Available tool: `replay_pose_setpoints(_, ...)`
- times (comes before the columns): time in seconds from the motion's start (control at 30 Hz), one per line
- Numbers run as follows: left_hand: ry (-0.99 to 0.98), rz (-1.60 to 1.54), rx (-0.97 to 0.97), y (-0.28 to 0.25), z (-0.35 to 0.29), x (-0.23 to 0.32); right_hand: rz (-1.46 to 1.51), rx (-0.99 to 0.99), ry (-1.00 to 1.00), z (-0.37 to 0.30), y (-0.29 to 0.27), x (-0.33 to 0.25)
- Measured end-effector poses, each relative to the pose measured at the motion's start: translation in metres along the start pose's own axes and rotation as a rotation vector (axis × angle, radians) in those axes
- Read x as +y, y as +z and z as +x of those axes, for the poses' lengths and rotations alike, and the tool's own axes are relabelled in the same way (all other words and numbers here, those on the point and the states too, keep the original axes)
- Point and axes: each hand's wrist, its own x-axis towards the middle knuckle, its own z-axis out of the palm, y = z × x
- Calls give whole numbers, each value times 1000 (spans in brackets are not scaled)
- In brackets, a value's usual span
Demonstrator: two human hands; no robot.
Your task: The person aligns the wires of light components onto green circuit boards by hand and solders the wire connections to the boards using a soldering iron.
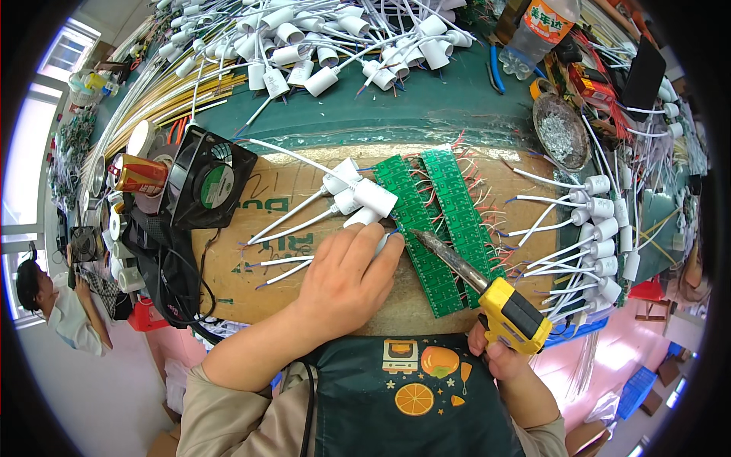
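Observation:
My right hand (499,354) grips a yellow and black soldering gun (514,316) whose dark tip points left onto a green circuit board (445,293). A second green board (457,202) lies alongside to the right, with red and white wires sticking out along its edge. Bent over the left board's edge, my left hand (350,278) is closed on a white lamp socket, partly hidden by the fingers. A blue wire end (394,229) shows at its fingertips, close to the iron's tip. Several white lamp sockets (377,198) with cables lie just beyond this hand.
The boards lie on a cardboard sheet (266,183). A black fan (213,179) and a can (138,175) stand left. More corded sockets (601,228) line the right side; others heap (324,80) at the back. A metal dish (561,133) and plastic bottle (537,38) stand back right.

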Motion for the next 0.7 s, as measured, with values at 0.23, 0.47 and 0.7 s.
replay_pose_setpoints(0.23, 21, 55, -12, -1, 2, 0, 16, 11, 24, 2, 2, -3)
replay_pose_setpoints(0.47, -26, 62, -48, 1, 2, 1, -31, 8, 48, -1, -2, 3)
replay_pose_setpoints(0.7, -53, 52, -50, 1, 2, 0, -31, 32, 64, -2, -3, 9)
